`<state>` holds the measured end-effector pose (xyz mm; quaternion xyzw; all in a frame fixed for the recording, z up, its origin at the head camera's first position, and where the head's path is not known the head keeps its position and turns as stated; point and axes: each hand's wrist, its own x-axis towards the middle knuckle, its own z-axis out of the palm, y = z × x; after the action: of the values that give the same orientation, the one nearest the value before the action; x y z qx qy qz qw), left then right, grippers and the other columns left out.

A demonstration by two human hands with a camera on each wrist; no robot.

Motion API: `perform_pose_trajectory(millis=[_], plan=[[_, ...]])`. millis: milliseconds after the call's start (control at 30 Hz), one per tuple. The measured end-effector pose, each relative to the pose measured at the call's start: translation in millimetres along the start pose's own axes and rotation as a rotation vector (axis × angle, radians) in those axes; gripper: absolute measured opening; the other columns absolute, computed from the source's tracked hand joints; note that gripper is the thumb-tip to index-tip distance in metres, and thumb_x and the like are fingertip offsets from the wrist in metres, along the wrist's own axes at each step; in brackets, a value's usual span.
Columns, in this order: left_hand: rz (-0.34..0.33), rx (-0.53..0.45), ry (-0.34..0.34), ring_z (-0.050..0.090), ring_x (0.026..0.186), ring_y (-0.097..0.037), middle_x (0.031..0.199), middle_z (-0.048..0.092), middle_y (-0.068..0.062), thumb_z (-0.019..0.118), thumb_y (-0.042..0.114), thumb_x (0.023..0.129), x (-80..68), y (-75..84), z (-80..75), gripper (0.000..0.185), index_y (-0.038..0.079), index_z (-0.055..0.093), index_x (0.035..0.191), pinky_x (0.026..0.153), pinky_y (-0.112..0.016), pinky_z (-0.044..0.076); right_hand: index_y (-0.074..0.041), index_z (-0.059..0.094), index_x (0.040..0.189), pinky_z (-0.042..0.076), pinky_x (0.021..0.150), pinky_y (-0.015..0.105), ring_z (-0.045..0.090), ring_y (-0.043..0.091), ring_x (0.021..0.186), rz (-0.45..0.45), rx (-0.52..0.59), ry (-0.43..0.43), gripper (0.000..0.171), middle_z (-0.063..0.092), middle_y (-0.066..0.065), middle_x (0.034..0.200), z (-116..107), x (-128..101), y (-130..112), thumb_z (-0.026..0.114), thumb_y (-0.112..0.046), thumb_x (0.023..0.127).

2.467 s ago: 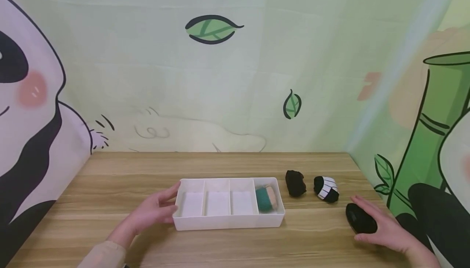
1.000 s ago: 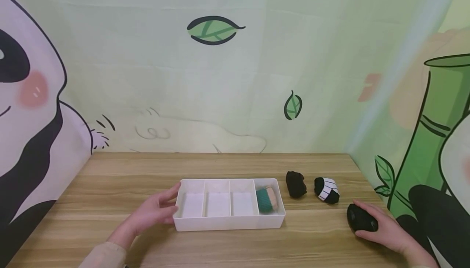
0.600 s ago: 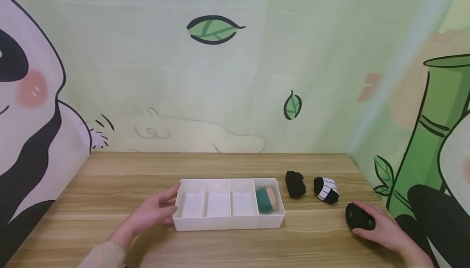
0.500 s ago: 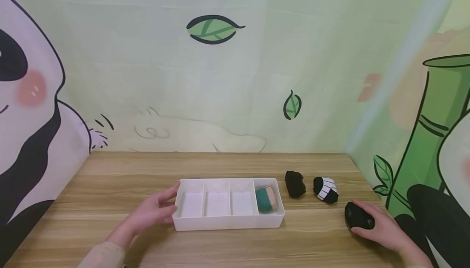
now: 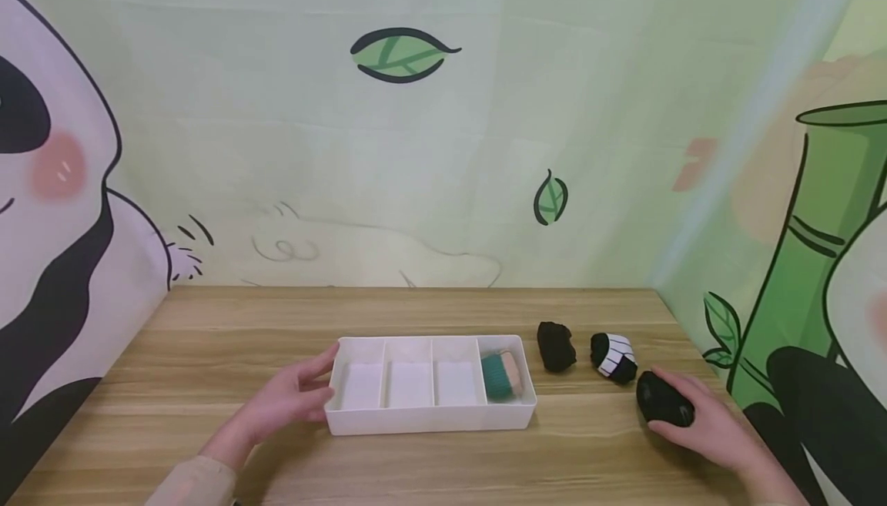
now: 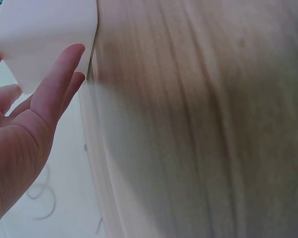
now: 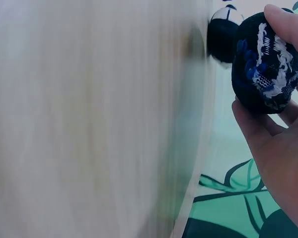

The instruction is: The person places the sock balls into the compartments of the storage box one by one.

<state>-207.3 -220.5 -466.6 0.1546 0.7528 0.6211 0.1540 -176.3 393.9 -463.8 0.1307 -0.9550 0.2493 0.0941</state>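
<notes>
The left hand [image 5: 280, 402] lies on the wooden table [image 5: 208, 352] with its fingers straight and spread, the fingertips [image 6: 69, 59] against the left end wall of the white tray [image 5: 430, 416]; it grips nothing. The tray has four compartments in a row, and a green and tan sock roll [image 5: 500, 376] sits in the rightmost one. At about 2 o'clock from the tray, a plain black sock roll [image 5: 557, 346] lies on the table, with a black and white striped sock roll [image 5: 614, 356] just beside it to the right. At 4 o'clock from the striped roll, nearly touching it, is a dark sock ball [image 5: 664, 400] with blue and white flecks; the right hand [image 5: 707, 425] has its fingers and thumb curled round it. Whether the ball rests on the table or is lifted is unclear.
</notes>
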Motion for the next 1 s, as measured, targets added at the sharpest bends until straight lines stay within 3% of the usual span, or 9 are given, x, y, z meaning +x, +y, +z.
perform_pose_trajectory(millis=[333, 767, 1000], plan=[[-0.007, 0.003, 0.008, 0.037, 0.133, -0.053, 0.155, 0.02, -0.034, 0.059, 0.004, 0.098, -1.0, 2.4, 0.8, 0.072, 0.003, 0.017, 0.157, 0.084, -0.04, 0.058, 0.0, 0.053, 0.138, 0.048, 0.079, 0.042, 0.053, 0.034, 0.107, -0.078, 0.037, 0.057, 0.078, 0.056, 0.019, 0.125, 7.2, 10.8, -14.9, 0.09, -0.024, 0.072], [-0.008, 0.009, 0.015, 0.038, 0.133, -0.052, 0.155, 0.02, -0.033, 0.06, 0.004, 0.097, 0.1, 0.4, 0.9, 0.072, 0.004, 0.018, 0.157, 0.084, -0.039, 0.058, -0.008, 0.049, 0.144, 0.046, 0.085, 0.064, 0.053, 0.046, 0.114, -0.128, 0.118, 0.024, 0.081, 0.05, 0.023, 0.132, 13.5, 23.4, -42.3, 0.088, -0.021, 0.075], [-0.013, 0.015, 0.019, 0.037, 0.133, -0.053, 0.155, 0.02, -0.033, 0.06, 0.005, 0.097, 0.3, 1.0, 1.6, 0.072, 0.003, 0.019, 0.157, 0.084, -0.039, 0.058, -0.012, 0.049, 0.145, 0.044, 0.088, 0.067, 0.048, 0.047, 0.12, -0.188, 0.171, 0.032, 0.08, 0.049, 0.021, 0.136, 22.7, 31.5, -53.2, 0.088, -0.019, 0.076]])
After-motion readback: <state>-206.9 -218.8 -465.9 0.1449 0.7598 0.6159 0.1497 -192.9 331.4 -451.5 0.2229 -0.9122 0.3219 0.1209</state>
